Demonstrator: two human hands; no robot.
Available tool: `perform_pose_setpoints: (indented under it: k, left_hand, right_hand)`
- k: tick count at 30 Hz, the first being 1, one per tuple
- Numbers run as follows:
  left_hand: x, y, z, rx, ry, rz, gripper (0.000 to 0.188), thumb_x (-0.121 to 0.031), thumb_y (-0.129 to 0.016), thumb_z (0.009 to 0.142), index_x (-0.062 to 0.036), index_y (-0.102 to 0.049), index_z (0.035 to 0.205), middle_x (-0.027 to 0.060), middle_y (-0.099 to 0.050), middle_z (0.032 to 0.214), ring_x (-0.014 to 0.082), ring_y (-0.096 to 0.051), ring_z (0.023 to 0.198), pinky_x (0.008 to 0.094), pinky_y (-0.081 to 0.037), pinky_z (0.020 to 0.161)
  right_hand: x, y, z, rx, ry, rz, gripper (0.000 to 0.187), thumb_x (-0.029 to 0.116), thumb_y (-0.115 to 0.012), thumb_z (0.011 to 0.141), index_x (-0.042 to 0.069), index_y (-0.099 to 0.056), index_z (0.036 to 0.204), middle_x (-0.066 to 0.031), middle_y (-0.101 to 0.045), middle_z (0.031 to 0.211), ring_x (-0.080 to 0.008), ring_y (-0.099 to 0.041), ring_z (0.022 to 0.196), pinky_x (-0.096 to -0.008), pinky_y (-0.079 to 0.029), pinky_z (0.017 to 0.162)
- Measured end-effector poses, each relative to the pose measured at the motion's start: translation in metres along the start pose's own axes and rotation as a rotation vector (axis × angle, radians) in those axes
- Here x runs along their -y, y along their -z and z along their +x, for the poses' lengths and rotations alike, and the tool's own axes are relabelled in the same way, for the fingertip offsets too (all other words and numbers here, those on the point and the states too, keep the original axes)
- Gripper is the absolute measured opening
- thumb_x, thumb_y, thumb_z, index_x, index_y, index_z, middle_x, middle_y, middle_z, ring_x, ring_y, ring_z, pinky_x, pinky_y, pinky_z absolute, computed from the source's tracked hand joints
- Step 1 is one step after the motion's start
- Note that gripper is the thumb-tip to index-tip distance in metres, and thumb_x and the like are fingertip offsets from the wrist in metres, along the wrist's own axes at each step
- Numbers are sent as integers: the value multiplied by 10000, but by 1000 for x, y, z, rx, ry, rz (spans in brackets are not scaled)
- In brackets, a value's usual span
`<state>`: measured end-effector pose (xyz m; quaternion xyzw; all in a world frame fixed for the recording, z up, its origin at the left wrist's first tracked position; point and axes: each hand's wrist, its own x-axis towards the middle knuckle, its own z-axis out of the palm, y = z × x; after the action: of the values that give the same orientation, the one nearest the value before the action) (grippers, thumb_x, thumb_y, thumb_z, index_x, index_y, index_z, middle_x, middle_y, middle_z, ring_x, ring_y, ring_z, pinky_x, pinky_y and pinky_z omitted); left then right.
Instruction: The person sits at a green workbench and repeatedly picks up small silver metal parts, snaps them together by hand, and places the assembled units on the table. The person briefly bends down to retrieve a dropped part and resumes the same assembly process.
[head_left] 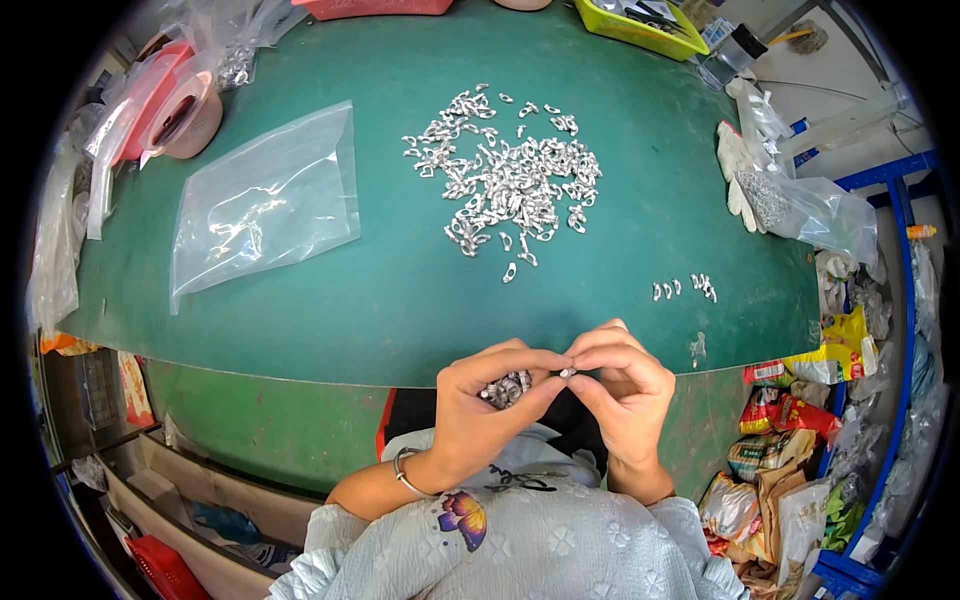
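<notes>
Just off the table's near edge, my two hands meet fingertip to fingertip. My left hand [485,405] is closed round a cluster of small silvery metal parts [507,389] held against the palm. Between the fingertips of both hands sits one small metal part [567,373]; my right hand [625,390] pinches it together with the left thumb and forefinger. A loose pile of the same looped metal parts [525,185] is spread over the green table [400,310]. Several more parts [705,287] lie apart at the right, beyond my right hand.
A clear plastic bag [270,205] lies flat left of the pile. Pink tubs [190,120] stand at the far left, a yellow-green tray [645,30] at the far right. White gloves [737,185] and a bag of small parts [790,205] rest along the right edge, above packets [790,410].
</notes>
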<state>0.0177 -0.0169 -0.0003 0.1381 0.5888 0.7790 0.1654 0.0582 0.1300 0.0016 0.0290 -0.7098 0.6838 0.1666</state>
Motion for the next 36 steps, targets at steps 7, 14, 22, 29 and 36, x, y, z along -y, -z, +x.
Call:
perform_pose_setpoints:
  k: [7, 14, 22, 29, 36]
  left_hand:
    - [3, 1, 0, 46, 125, -97, 120, 14, -632, 772, 16, -639, 892, 23, -602, 764, 55, -499, 658, 202, -390, 578]
    - [11, 6, 0, 161, 476, -520, 103, -33, -623, 805, 12, -631, 897, 8, -611, 815, 40, -510, 700, 187, -410, 604]
    - [11, 7, 3, 201, 415, -515, 97, -24, -624, 807, 17, -628, 895, 20, -616, 842, 42, -515, 736, 183, -417, 632]
    - [11, 8, 3, 214, 422, -502, 109, -30, -630, 806, 13, -633, 906, 16, -616, 844, 38, -516, 744, 185, -423, 640]
    - [11, 6, 3, 195, 423, -476, 135, -33, -628, 807, 10, -637, 934, -1, -602, 820, 27, -496, 709, 176, -406, 605]
  right_hand:
    - [6, -4, -4, -119, 30, -44, 259, -107, -712, 591, -39, -631, 827, -108, -620, 820, -202, -536, 762, -293, -420, 662]
    - [6, -5, -4, -99, 88, -87, 290, -72, -755, 559, -28, -638, 821, -96, -609, 804, -192, -523, 750, -294, -408, 634]
    - [9, -3, -3, -55, 93, -147, 287, -55, -756, 565, -13, -650, 829, -68, -579, 788, -181, -496, 727, -289, -388, 621]
    - [12, -2, -4, -36, 112, -167, 258, -49, -756, 570, -7, -647, 800, -66, -581, 778, -184, -495, 718, -293, -384, 615]
    - [14, 0, -5, -39, 119, -200, 229, -72, -732, 586, -10, -645, 788, -82, -602, 776, -196, -516, 715, -301, -395, 629]
